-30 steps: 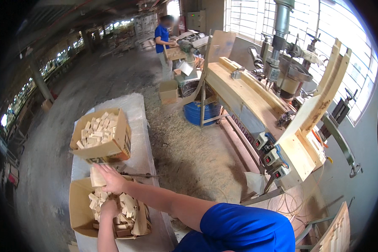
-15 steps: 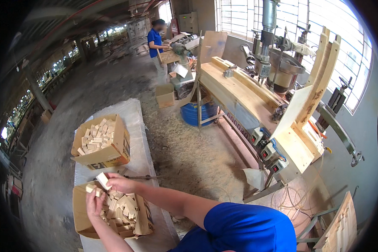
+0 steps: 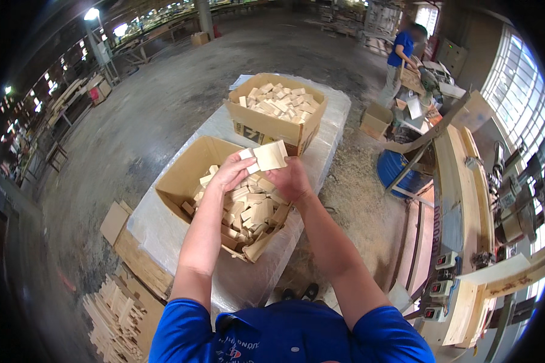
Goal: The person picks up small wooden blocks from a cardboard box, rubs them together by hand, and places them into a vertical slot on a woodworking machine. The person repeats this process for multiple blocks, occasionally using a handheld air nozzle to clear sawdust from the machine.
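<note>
Over the near cardboard box (image 3: 174, 179), my left hand (image 3: 229, 173) is closed on a small pale wooden block (image 3: 247, 159). Beside it my right hand (image 3: 289, 179) grips a wider wooden block (image 3: 271, 155), thumb and fingers at its right edge. The two blocks meet or overlap; I cannot tell whether they touch. Below both hands, loose wooden blocks (image 3: 248, 209) lie jumbled in the near box.
Just beyond stands another cardboard box (image 3: 272, 128) of blocks, on a plastic-covered surface (image 3: 157, 221). Wood strips (image 3: 115, 317) are stacked at lower left. On the right are a workbench (image 3: 454, 181) with switches and a blue drum (image 3: 399, 172). A co-worker (image 3: 399, 57) stands far right.
My view has swung left, so the boxes now sit near the middle. The hands have brought their blocks together over the near box.
</note>
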A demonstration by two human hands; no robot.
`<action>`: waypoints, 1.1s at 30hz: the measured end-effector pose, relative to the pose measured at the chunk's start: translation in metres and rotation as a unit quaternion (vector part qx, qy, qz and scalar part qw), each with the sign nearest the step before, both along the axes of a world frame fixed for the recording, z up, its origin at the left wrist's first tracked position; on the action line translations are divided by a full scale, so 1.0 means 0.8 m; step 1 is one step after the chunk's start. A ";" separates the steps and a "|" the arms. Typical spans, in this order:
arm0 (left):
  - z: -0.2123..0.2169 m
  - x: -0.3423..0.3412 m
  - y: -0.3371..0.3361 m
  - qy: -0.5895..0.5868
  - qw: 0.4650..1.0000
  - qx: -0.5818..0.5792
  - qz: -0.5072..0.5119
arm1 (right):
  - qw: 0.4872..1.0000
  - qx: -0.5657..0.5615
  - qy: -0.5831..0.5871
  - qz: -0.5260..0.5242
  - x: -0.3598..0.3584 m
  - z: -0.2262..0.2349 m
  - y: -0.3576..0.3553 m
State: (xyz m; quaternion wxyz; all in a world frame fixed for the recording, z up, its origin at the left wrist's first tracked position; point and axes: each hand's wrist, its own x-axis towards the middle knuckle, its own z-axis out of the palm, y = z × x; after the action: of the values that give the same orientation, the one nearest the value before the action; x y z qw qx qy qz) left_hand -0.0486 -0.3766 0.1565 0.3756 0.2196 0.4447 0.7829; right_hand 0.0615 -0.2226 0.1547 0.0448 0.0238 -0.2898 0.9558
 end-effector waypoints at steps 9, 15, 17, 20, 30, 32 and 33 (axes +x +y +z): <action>0.000 -0.004 -0.025 -0.014 1.000 -0.011 -0.012 | 0.996 0.030 -0.074 0.050 -0.008 -0.002 -0.026; 0.011 0.005 -0.032 -0.070 0.997 -0.014 -0.028 | 0.988 0.119 -0.066 -0.071 -0.010 0.001 -0.037; 0.013 0.007 -0.034 -0.062 0.998 -0.031 0.004 | 0.977 0.152 -0.069 -0.129 -0.009 -0.001 -0.043; 0.016 0.002 -0.042 -0.013 0.997 -0.078 0.013 | 0.954 0.236 -0.067 -0.172 -0.017 -0.003 -0.050; 0.020 0.026 -0.010 0.067 0.991 -0.012 0.114 | 0.635 0.668 0.029 -0.387 -0.004 -0.004 -0.050; 0.016 0.042 -0.002 0.077 0.980 -0.034 0.180 | 0.627 0.686 0.029 -0.368 0.009 0.009 -0.059; 0.018 0.052 0.009 0.062 0.978 -0.032 0.195 | 0.623 0.695 0.015 -0.360 0.010 0.016 -0.056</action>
State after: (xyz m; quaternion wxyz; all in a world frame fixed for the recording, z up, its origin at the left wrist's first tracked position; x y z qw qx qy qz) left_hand -0.0070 -0.3693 0.1707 0.1939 0.1651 0.5262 0.8113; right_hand 0.0697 -0.2670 0.1671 0.3594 -0.0440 -0.8524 0.3773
